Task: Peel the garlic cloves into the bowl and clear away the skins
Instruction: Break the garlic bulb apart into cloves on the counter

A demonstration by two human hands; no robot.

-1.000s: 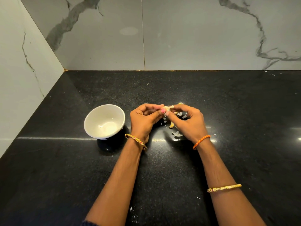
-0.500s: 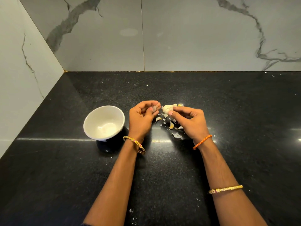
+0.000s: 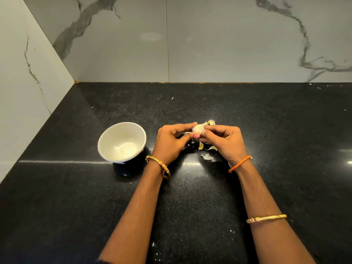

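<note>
Head view, garlic-peeling stage. Left hand (image 3: 172, 143) rejoining right hand (image 3: 222, 141) at the garlic bulb (image 3: 198, 129), having drawn apart from it half a second before; fingers of both hands now curling round and pinching the bulb between them, held just above the desk (image 3: 285, 168) at centre. Left thumb, with its pink nail, pressing against the near underside of the bulb, right thumb meeting it from the other side. Probably resuming the break-up of the bulb or the stripping of its papery coat after dropping a flake.

Loose skins (image 3: 207, 156) lying on the desk directly beneath and just near of the hands, several pale curls and flakes; more of them showing than 1 second ago. Another pale piece (image 3: 211, 122) peeping out just far of the right fingers, too hidden to identify.

Bowl (image 3: 122, 141) standing to the left of the hands, near but apart from the left wrist, white interior apparently still holding no cloves.

Judging the task at an early stage: skins accumulating, no peeled clove delivered yet, clearing of skins still to come.
</note>
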